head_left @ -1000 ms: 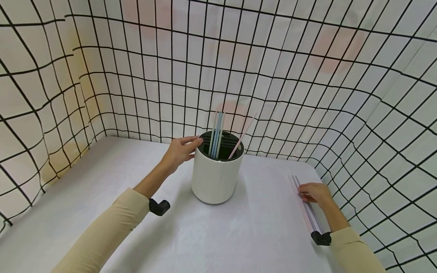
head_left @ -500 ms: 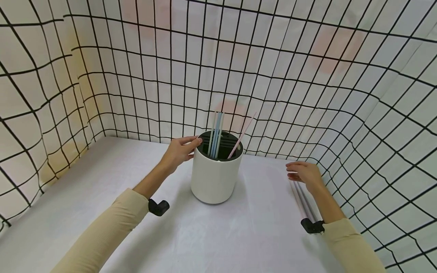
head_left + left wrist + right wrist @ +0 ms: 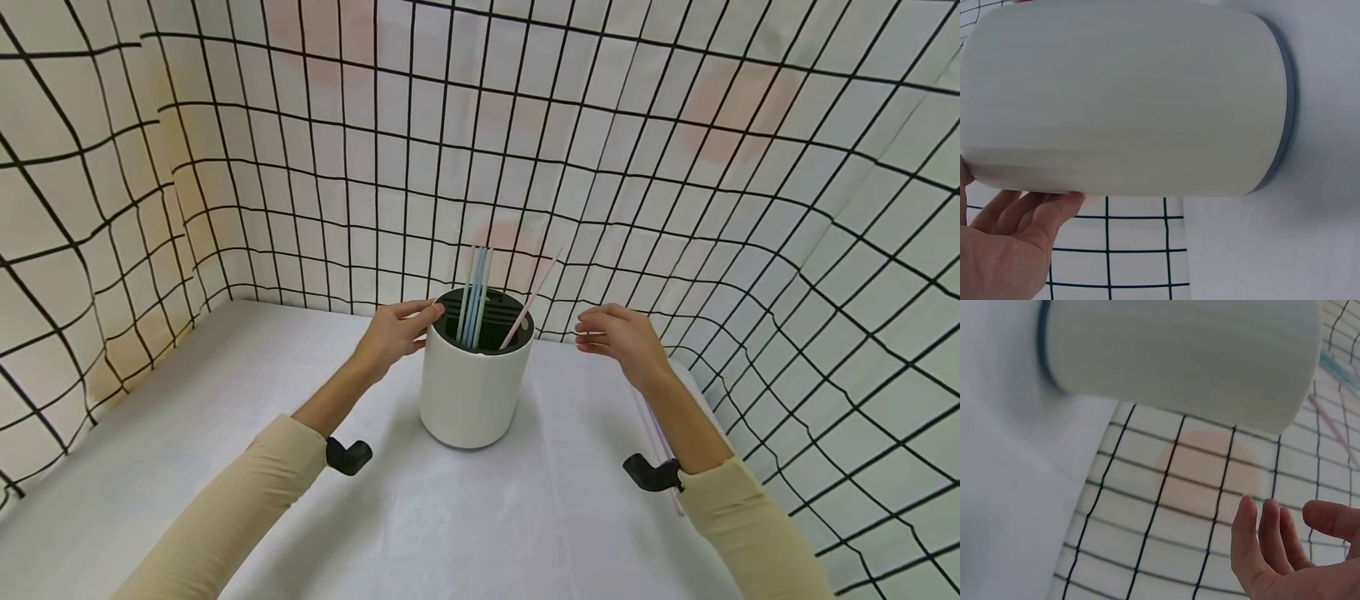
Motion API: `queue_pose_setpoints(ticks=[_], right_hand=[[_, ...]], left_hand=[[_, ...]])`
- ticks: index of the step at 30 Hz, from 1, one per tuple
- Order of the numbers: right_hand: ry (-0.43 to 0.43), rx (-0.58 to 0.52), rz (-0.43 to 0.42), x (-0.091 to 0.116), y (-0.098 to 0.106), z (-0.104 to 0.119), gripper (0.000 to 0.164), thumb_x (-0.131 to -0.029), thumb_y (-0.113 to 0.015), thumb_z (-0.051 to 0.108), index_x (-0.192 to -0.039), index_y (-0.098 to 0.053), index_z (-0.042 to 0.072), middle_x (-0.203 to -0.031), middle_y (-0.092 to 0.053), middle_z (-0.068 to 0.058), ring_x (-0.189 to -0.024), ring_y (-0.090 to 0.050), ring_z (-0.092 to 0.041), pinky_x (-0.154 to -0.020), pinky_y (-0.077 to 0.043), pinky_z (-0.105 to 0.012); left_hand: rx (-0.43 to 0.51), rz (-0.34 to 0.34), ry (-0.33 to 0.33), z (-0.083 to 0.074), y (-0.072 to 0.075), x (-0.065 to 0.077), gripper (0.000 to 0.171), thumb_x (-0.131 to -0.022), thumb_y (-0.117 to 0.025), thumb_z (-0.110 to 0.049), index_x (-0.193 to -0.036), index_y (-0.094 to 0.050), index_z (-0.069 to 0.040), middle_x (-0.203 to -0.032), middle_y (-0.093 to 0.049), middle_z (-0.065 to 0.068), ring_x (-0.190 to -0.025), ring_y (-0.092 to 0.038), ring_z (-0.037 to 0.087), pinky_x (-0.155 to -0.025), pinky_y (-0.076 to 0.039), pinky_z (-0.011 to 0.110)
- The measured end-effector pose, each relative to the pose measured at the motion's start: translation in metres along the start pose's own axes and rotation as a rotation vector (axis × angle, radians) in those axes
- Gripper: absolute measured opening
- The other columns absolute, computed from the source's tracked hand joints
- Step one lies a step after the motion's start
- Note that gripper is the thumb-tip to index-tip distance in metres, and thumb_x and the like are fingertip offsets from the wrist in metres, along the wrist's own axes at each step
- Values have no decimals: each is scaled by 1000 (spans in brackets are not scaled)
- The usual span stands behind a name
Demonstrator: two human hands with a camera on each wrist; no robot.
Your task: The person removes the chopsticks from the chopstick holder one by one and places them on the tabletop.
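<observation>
A white cylindrical utensil holder (image 3: 472, 392) with a black slotted top (image 3: 498, 312) stands upright. Several thin pale blue and green sticks (image 3: 475, 292) rise from it, and one pink stick (image 3: 534, 296) leans right. My left hand (image 3: 392, 337) holds the holder's left side, thumb at the rim; in the left wrist view its fingers (image 3: 1044, 212) lie against the wall. To the right of the holder, apart from it, my right hand (image 3: 617, 335) is raised with relaxed fingers. Nothing shows between its thumb and fingers in the right wrist view.
More thin pale sticks (image 3: 648, 425) lie on the white-covered table (image 3: 465, 533) at the right, partly hidden beneath the right forearm. Black wire mesh (image 3: 450, 167) backed by white cloth surrounds the back and both sides.
My right hand has left the sticks lying at the right and moved up and left, closer to the holder. The left hand has kept its place on the rim.
</observation>
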State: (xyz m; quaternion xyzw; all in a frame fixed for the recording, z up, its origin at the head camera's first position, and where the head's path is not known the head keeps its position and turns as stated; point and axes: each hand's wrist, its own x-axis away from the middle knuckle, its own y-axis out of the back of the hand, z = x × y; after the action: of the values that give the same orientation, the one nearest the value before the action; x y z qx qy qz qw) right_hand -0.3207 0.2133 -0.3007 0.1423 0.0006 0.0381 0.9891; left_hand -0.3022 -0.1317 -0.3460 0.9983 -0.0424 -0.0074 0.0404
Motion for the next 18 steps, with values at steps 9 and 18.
queue_pose_setpoints(ticks=[9,18], right_hand=[[60,-31,90,6,-36,28,36,-104,-60,20,-130,-57,-5,-114,-65,-15,-99,-69,-19,-96,-61,-31],[86,-70,146,6,-55,40,37,-104,-59,16,-132,-55,-7,-118,-64,-16,-99,-69,-19,-94,-61,-29]], left_hand=[[1,2,7,1,1,-1,58,-99,-67,-41,-147,-55,-10,-149,-56,10,-139,-53,28,-108,-53,41],[-8,3,10,2,0,-3,59,-99,-67,-41,-147,-55,-10,-149,-55,10,-139,-53,28,-108,-53,42]])
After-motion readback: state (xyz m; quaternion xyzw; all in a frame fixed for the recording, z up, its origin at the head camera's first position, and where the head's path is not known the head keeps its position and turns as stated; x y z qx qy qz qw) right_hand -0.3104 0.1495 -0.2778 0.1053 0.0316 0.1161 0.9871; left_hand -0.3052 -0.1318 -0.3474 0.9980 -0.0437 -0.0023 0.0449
